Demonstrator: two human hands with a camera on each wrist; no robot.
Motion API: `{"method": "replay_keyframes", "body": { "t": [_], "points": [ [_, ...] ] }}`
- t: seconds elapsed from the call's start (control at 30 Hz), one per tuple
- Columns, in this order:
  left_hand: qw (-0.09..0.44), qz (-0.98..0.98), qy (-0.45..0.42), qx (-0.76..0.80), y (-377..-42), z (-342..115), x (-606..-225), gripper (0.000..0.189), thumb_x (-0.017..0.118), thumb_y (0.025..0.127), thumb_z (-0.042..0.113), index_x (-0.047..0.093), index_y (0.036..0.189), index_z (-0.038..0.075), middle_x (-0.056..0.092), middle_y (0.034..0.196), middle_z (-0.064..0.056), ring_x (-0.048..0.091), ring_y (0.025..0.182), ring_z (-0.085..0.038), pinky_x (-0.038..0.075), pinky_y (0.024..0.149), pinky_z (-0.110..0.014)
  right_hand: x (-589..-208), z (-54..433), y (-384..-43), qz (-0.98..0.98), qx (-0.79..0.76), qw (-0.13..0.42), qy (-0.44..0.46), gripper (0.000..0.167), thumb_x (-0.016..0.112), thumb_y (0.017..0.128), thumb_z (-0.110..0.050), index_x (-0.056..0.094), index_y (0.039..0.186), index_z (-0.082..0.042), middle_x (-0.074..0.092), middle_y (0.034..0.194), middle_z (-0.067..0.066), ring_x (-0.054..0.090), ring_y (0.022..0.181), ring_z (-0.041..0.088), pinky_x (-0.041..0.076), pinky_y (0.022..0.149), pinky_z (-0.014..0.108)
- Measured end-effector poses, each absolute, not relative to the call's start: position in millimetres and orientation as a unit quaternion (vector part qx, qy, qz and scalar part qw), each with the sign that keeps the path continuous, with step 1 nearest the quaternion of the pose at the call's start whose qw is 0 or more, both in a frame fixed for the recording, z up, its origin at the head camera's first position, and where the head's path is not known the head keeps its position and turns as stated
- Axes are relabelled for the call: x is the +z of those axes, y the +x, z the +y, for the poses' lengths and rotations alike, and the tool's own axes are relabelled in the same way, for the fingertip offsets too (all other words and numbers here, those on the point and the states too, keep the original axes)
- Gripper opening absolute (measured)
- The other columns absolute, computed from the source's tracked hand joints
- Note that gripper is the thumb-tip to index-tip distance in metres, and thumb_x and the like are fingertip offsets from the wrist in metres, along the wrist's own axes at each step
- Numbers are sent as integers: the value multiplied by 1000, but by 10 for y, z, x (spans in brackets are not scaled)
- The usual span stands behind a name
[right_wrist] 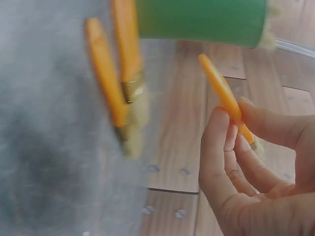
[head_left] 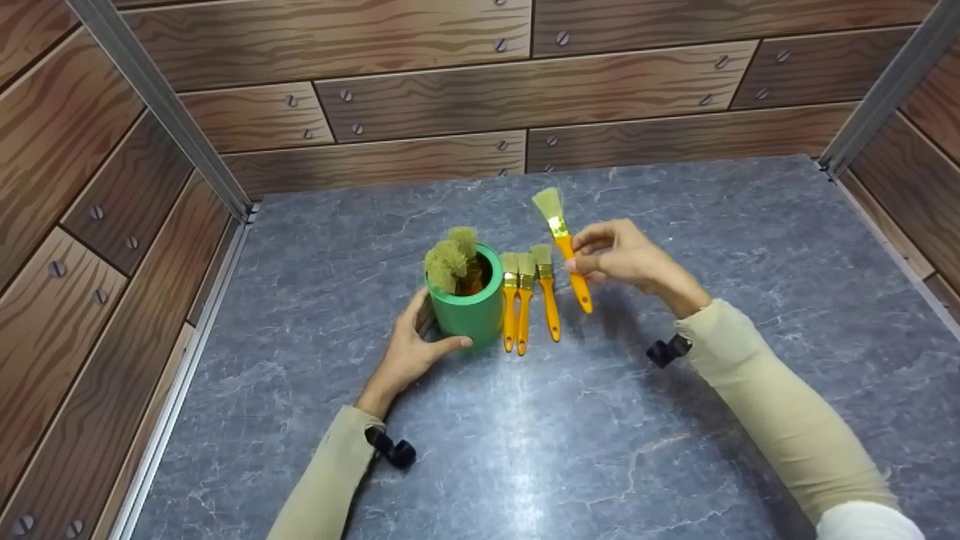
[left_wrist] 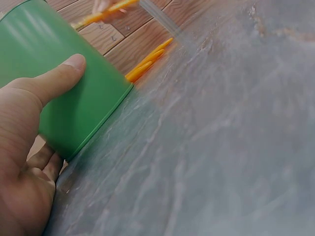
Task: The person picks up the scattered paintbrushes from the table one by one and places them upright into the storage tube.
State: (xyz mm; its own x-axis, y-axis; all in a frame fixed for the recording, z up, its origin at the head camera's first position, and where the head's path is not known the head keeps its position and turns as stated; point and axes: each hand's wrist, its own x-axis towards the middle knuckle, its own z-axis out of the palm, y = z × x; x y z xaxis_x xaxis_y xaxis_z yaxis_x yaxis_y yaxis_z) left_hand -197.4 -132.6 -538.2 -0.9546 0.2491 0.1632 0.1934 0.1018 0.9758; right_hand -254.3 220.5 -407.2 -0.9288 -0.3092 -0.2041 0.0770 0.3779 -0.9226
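My left hand [head_left: 409, 346] holds a green cylindrical cup [head_left: 471, 321], thumb on the near side and fingers round its left. Several paintbrushes stand in the cup, their pale bristles [head_left: 448, 262] up above the rim. Between the thumb and fingers of my right hand [head_left: 628, 259] is a paintbrush [head_left: 578, 288] with an orange handle, bristles upward, raised to the right of the cup. Three similar brushes lie on the table beside the cup: two close together, a left brush [head_left: 509, 311] and a middle brush [head_left: 523, 319], plus a right brush [head_left: 550, 304] slightly apart.
The grey marbled table [head_left: 585, 427] is bounded by a wood-patterned back wall [head_left: 450, 105] and side walls. Metal posts rise at the back corners, with a left post [head_left: 169, 112] and a right post [head_left: 892, 82]. Black wrist mounts sit on both sleeves.
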Motion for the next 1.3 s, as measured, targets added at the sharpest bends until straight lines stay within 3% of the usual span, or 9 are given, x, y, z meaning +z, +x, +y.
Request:
{"method": "replay_keyframes", "body": {
  "t": [0.77, 1.3],
  "points": [
    [19, 738, 154, 657, -1980, -1327, -5382, 107, 96, 82, 19, 32, 169, 22, 45, 168, -2, 40, 158, -23, 35, 131, -42, -3599, 1792, -2350, 758, -619, 101, -178, 24, 74, 98, 1, 70, 121, 8, 76, 104, 10, 77, 92, 21, 67, 90, 46],
    [18, 731, 158, 663, -1981, -1329, -5390, 107, 96, 82, 16, 33, 168, 22, 46, 167, -3, 41, 157, -24, 36, 130, -41, -3468, 1503, -2326, 740, -630, 73, -222, 20, 73, 100, 0, 72, 119, 7, 76, 105, 14, 79, 92, 24, 68, 88, 43]
  ]
}}
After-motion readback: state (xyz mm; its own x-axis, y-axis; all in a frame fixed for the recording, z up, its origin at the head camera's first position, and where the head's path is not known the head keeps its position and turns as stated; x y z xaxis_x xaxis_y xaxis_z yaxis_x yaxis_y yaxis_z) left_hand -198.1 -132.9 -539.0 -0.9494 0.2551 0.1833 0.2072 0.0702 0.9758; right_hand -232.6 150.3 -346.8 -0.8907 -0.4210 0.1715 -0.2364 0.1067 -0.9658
